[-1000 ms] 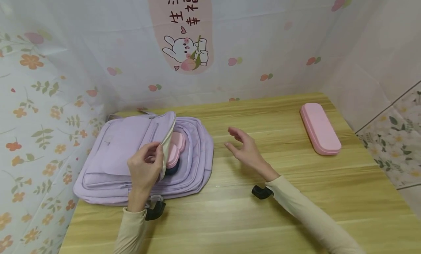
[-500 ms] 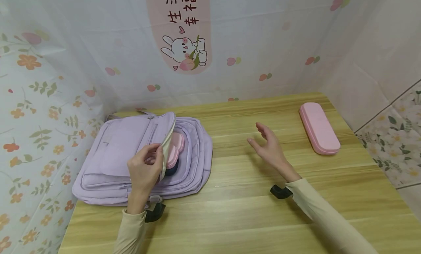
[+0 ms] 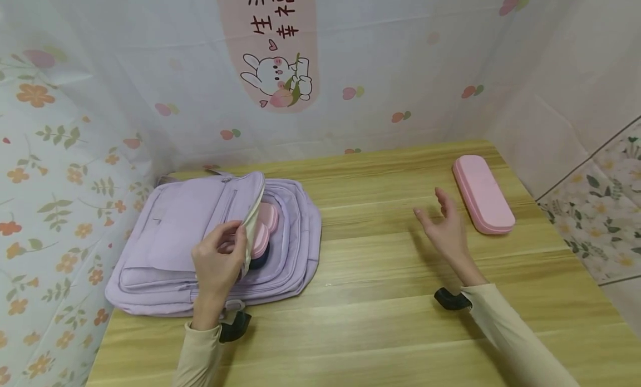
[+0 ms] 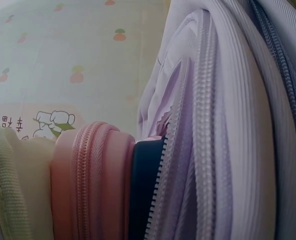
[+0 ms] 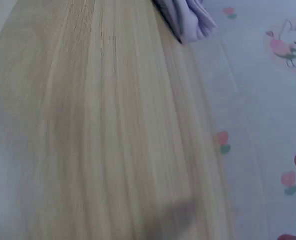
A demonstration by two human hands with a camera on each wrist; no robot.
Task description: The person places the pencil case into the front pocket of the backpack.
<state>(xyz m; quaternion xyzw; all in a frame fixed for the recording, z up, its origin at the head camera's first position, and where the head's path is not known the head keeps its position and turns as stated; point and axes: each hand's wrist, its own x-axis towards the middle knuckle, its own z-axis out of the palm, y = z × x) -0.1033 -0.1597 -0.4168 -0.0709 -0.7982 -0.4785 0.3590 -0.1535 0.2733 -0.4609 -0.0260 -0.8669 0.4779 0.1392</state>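
A lilac backpack lies flat on the left of the wooden table. My left hand pinches the edge of its front flap and holds it lifted. In the opening sit a pink zip case and a dark blue item; the left wrist view shows the pink case, the blue item and the backpack's zips close up. My right hand hovers open over the table, just left of a pink pencil case.
Floral and rabbit-print curtains wall in the table at the back and left. The table's right edge borders a tiled floor. The right wrist view shows bare wood and a corner of the backpack.
My right hand has travelled rightward across the table, from near the backpack to beside the pink pencil case. The left hand keeps holding the flap up.
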